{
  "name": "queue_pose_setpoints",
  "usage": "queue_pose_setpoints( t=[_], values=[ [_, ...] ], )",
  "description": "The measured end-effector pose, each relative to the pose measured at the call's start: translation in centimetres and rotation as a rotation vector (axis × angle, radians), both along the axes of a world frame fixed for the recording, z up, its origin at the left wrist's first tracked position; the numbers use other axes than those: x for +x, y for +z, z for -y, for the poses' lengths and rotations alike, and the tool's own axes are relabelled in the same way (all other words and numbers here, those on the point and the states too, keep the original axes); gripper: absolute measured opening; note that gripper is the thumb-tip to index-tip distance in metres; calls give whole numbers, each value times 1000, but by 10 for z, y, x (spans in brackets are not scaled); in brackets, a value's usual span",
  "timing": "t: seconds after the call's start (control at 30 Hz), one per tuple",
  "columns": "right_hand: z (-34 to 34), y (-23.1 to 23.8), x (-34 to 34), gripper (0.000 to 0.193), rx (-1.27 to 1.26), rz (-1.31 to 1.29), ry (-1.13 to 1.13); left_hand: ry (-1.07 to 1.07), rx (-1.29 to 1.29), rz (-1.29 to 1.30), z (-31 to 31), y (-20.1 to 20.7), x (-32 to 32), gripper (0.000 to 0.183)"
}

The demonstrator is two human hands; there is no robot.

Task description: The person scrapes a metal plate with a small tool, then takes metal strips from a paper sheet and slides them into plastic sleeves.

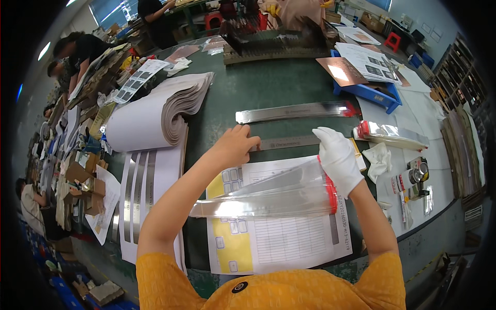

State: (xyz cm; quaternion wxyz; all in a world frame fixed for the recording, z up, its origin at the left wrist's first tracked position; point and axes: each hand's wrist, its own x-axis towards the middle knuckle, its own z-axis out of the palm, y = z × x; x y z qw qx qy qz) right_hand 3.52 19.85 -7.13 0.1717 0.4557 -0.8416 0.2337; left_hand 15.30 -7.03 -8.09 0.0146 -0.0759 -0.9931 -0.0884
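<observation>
A long, thin metal strip with small dark print lies across the green table in front of me. My left hand, bare, has its fingers closed about the strip's left end. My right hand, in a white glove, bends its fingers over the right end; the glove hides that grip. Just below, a fanned pile of clear plastic sleeves with red ends rests on a printed form. The right hand is beside their red ends. Farther off lies another strip in a clear sleeve, its red end at the right.
At left, a thick stack of white sheets is rolled back, with several metal strips on the sheet below. More red-ended sleeves, a crumpled white glove and a blue tray with papers stand right. Other people work at far tables.
</observation>
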Motion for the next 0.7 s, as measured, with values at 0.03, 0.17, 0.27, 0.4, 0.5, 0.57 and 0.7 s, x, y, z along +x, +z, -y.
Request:
queue_pose_setpoints(
  t=[0.03,0.17,0.27,0.4,0.5,0.57,0.7],
  values=[
    [-7,2,-1,30,4,-1,-5,20,-10,52,-3,-1,-3,40],
    [-28,17,6,27,-78,44,-28,39,-36,9,-8,0,-12,38],
    [-36,15,13,25,-218,184,27,190,-26,134,-9,-7,-22,36],
    [-38,8,16,28,-302,839,57,167,-108,159,-13,1,-30,34],
    [-44,5,18,32,-475,1468,135,142,-102,186,-18,14,-23,31],
    [-39,5,22,41,-484,1451,237,92,9,70,-19,19,-12,27],
    [-17,10,19,60,-629,1687,149,70,96,-78,-37,47,16,29]
  ],
)
